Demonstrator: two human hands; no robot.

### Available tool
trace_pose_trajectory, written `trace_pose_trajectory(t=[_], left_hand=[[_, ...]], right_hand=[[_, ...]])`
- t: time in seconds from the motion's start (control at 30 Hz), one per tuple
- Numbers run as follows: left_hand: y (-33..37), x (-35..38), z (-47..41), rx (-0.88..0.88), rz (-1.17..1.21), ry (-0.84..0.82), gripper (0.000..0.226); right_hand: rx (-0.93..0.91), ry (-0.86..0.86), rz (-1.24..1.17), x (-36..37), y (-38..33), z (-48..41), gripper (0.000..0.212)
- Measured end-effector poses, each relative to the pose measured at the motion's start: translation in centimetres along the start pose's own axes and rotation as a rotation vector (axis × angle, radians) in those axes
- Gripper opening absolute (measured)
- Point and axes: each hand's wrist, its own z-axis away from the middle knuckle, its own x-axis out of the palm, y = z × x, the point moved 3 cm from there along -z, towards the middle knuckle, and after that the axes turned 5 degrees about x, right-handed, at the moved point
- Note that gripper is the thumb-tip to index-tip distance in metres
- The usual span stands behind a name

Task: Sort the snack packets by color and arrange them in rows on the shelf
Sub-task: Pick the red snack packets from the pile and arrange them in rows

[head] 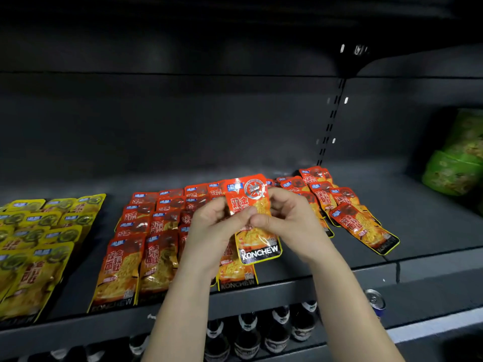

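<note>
While both my hands meet over the middle of the shelf (339, 241), they hold one red packet (257, 218) up between them, its printed face toward me and its black "KONCHEW" band at the bottom. My left hand (211, 231) has its fingers (240, 214) curled shut on the packet's left edge, thumb across the front. My right hand (290, 220) pinches the right edge the same way, its fingers closed on the foil, and the two thumbs nearly touch at the packet's middle. The held packet hangs above the shelf, apart from the surface, just in front of the red group.

At 9 o'clock from my hands, the red packets (146, 239) lie flat in overlapping rows that run from the shelf's front lip toward the back wall. Partly hidden under my left wrist, one more red packet (236, 274) lies at 6 o'clock, reaching the front edge. At 2 o'clock, a looser pile of red packets (347, 205) lies fanned at angles, one overlapping the next, not lined up with the rows.

Farther out at 9 o'clock, well apart from the red rows, the yellow packets (39, 239) lie in their own overlapping rows at the frame's left edge. At 3 o'clock, by the far right edge, sit green bags (454, 163). Below the shelf, at 6 o'clock, dark bottles (248, 333) stand in a row, with a can (376, 301) near them at 4 o'clock.
</note>
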Motion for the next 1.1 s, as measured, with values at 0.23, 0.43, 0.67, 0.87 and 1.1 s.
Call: trace_pose_trajectory(t=[0.23, 0.43, 0.67, 0.87, 1.1], left_hand=[[0.2, -1.2, 0.0, -0.016, -0.247, -0.051, 0.013], [0.7, -4.6, -0.1, 0.076, -0.834, -0.007, 0.025], [1.6, -6.3, 0.5, 0.126, -1.282, 0.012, 0.037], [1.7, -6.6, 0.9, 0.163, -1.299, 0.072, 0.034], [1.1, -6.4, 0.8, 0.148, -1.261, 0.077, 0.033]], right_hand=[[0.091, 0.042, 0.078, -0.5, 0.5, -0.3, 0.031], [0.311, 0.152, 0.194, -3.8, 2.9, -0.6, 0.032], [0.440, 0.134, 0.342, -4.0, 5.0, -0.3, 0.031], [0.462, 0.154, 0.347, -3.5, 5.8, -0.3, 0.038], [0.423, 0.150, 0.421, -2.6, 5.2, 0.2, 0.011]])
